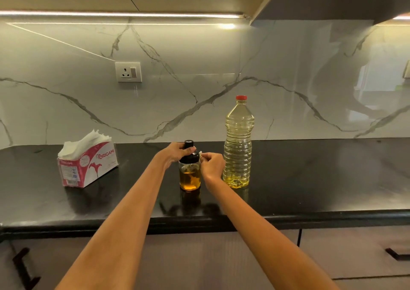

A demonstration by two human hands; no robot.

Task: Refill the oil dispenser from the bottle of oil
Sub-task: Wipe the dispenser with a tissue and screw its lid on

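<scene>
1. At the left of the frame, a pink and white tissue box (87,164) marked ORIGAMI stands on the black countertop (310,179), with white tissues sticking out of its top. It is well apart from the other things; I judge it is kept there for wiping oil drips.

2. On the marble wall, upper left of centre, there is a wall socket (128,72). Nothing is plugged into it.

3. The left hand (175,153) comes from the lower left and grips the black lid (189,152) of the oil dispenser from the top, with fingers curled around it. This hold looks suited to twisting the lid or keeping the jar steady.

4. The oil dispenser (190,174), a small glass jar, stands upright at the centre of the frame, between the two hands. Amber oil fills about the lower half, so it needs refilling. The lid is on.

5. The right hand (211,165) is just right of the dispenser, with its fingers together. It seems to pinch a small white thing at the lid's edge, but I cannot tell what this is.

6. The bottle of oil (237,147) stands upright just right of the right hand, near the dispenser, so pouring is a short reach. Its red cap (241,97) is on, and pale yellow oil fills most of it. In my judgement, no pouring has begun.
</scene>
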